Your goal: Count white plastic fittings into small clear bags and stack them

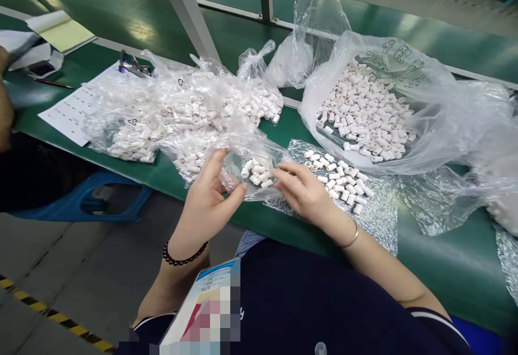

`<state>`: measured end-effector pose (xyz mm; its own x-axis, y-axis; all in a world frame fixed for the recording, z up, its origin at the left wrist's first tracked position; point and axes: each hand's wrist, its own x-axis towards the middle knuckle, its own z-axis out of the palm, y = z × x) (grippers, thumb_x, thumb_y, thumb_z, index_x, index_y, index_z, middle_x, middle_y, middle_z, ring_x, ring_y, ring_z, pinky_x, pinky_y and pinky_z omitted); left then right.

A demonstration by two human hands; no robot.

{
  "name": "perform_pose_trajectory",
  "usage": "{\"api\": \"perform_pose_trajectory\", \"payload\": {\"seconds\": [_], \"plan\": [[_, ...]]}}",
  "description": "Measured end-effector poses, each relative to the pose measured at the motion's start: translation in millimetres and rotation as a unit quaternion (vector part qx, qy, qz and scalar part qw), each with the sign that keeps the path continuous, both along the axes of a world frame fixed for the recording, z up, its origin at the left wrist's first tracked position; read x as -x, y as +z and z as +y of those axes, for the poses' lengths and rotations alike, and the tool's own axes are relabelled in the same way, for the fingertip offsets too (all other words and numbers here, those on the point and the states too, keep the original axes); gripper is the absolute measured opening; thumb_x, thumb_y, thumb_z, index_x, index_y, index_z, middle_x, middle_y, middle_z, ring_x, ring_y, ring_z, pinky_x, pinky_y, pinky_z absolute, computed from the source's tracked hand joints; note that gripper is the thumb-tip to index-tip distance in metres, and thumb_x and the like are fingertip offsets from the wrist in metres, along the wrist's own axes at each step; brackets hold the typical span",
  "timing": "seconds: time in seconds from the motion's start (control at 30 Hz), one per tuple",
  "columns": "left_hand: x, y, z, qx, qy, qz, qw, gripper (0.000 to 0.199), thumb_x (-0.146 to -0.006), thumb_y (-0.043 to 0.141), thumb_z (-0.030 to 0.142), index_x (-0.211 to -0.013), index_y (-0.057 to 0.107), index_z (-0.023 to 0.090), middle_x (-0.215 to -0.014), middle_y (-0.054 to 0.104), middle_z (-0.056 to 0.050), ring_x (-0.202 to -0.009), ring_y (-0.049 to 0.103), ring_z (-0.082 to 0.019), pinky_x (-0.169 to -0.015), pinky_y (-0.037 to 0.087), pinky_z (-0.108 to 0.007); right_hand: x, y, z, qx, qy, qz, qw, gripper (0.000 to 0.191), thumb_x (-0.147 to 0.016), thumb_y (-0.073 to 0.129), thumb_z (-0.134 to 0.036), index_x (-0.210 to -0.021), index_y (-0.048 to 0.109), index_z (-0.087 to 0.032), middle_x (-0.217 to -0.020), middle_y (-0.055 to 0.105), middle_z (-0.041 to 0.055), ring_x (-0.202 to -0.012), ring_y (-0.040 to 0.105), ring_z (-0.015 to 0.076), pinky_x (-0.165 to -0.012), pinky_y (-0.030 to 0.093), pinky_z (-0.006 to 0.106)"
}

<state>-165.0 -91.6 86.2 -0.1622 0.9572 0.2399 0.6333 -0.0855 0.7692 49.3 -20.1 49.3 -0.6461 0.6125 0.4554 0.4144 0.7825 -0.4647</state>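
A clear plastic bag [259, 150] hangs open between my hands over the front edge of the green table, with several short white plastic tubes [259, 174] in it. My left hand [210, 198] grips the bag's left side, thumb in front and fingers partly hidden behind the film. At the bag's right side, my right hand [301, 190] is curled with its fingertips closed on the film; whether a tube is also in them cannot be seen. Loose white tubes [343, 179] lie on a silvery crinkled sheet [380, 209] just beyond my right hand.
A large open bag [429, 123] full of white tubes stands at the back right. Filled clear bags [190, 101] are heaped at the left on a printed sheet [60, 112]. A notepad [62, 31] lies far left, near another person's arm [5, 107] and a blue stool [109, 196].
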Motion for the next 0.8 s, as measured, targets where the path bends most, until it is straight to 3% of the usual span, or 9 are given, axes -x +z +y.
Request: {"api": "perform_pose_trajectory", "payload": {"seconds": [0.07, 0.17, 0.3, 0.4, 0.47, 0.53, 0.63, 0.7, 0.8], "plan": [[3, 0.2, -2, 0.036, -0.001, -0.001, 0.999, 0.056, -0.088, 0.065, 0.035, -0.14, 0.047, 0.024, -0.092, 0.062, -0.004, -0.057, 0.054, -0.013, -0.044, 0.042, -0.025, -15, -5.7, 17, 0.008, -0.063, -0.032, 0.997, 0.03, -0.102, 0.043, -0.019, -0.12, 0.067, -0.02, -0.109, 0.065, 0.014, -0.102, 0.061, 0.0245, -0.09, 0.055, 0.043], [3, -0.5, -2, 0.034, 0.006, -0.004, 0.999, 0.06, -0.087, 0.065, 0.034, -0.142, 0.046, 0.023, -0.099, 0.064, -0.007, -0.064, 0.057, -0.015, -0.049, 0.045, -0.025, -37, -14.7, 39, 0.018, -0.141, -0.157, 0.977, 0.027, -0.098, 0.049, -0.018, -0.118, 0.068, -0.018, -0.104, 0.063, 0.0153, -0.098, 0.058, 0.028, -0.076, 0.054, 0.04], [0, -1.1, 0, 0.02, 0.009, 0.0, 1.0, 0.061, -0.085, 0.067, 0.034, -0.142, 0.049, 0.022, -0.111, 0.063, -0.012, -0.07, 0.059, -0.018, -0.05, 0.044, -0.027, -43, -29.7, 49, 0.053, -0.139, -0.265, 0.953, 0.027, -0.093, 0.054, -0.011, -0.115, 0.069, -0.017, -0.108, 0.061, 0.0167, -0.101, 0.056, 0.0296, -0.068, 0.051, 0.035], [0, -0.8, 0, 0.04, -0.001, -0.006, 0.999, 0.063, -0.085, 0.067, 0.03, -0.144, 0.046, 0.025, -0.114, 0.062, -0.011, -0.057, 0.05, -0.011, -0.045, 0.039, -0.025, -45, -35.1, 48, 0.103, -0.148, -0.144, 0.973, 0.021, -0.094, 0.054, -0.014, -0.107, 0.071, -0.016, -0.103, 0.063, 0.0132, -0.096, 0.059, 0.0244, -0.08, 0.054, 0.039], [1, -2.3, 0, 0.033, 0.0, -0.006, 0.999, 0.062, -0.085, 0.067, 0.03, -0.143, 0.047, 0.026, -0.113, 0.062, -0.011, -0.061, 0.054, -0.013, -0.046, 0.041, -0.025, -52, -34.4, 48, 0.186, -0.157, -0.013, 0.97, 0.019, -0.094, 0.06, -0.024, -0.109, 0.071, -0.018, -0.1, 0.066, 0.0097, -0.09, 0.063, 0.0209, -0.081, 0.056, 0.04], [1, -5.3, 1, 0.011, 0.007, 0.002, 1.0, 0.06, -0.084, 0.066, 0.031, -0.141, 0.049, 0.025, -0.112, 0.063, -0.011, -0.081, 0.064, -0.022, -0.056, 0.05, -0.029, -60, -31.8, 46, 0.304, -0.141, 0.098, 0.937, 0.028, -0.09, 0.067, -0.035, -0.112, 0.07, -0.019, -0.096, 0.069, 0.0067, -0.083, 0.066, 0.0182, -0.077, 0.059, 0.039], [-1, -9.2, 3, -0.009, 0.009, 0.012, 1.0, 0.058, -0.084, 0.065, 0.033, -0.139, 0.051, 0.023, -0.116, 0.063, -0.012, -0.112, 0.061, -0.033, -0.073, 0.056, -0.035, -68, -26.7, 42, 0.431, -0.106, 0.205, 0.872, 0.04, -0.083, 0.075, -0.044, -0.114, 0.069, -0.019, -0.093, 0.071, 0.005, -0.077, 0.068, 0.0155, -0.077, 0.062, 0.037], [-3, -8.8, 3, -0.004, 0.003, 0.013, 1.0, 0.058, -0.084, 0.065, 0.032, -0.14, 0.05, 0.022, -0.12, 0.063, -0.013, -0.112, 0.062, -0.033, -0.074, 0.057, -0.036, -68, -23.1, 37, 0.455, -0.099, 0.242, 0.851, 0.041, -0.08, 0.079, -0.043, -0.112, 0.07, -0.02, -0.096, 0.072, 0.0048, -0.078, 0.069, 0.0146, -0.08, 0.063, 0.037], [-3, -3.9, 2, 0.025, -0.004, 0.011, 1.0, 0.059, -0.085, 0.064, 0.03, -0.141, 0.048, 0.022, -0.122, 0.063, -0.012, -0.092, 0.067, -0.026, -0.067, 0.056, -0.033, -63, -17.1, 29, 0.468, -0.093, 0.265, 0.838, 0.039, -0.079, 0.08, -0.041, -0.112, 0.07, -0.022, -0.098, 0.072, 0.0044, -0.08, 0.069, 0.0144, -0.081, 0.064, 0.037]]}}
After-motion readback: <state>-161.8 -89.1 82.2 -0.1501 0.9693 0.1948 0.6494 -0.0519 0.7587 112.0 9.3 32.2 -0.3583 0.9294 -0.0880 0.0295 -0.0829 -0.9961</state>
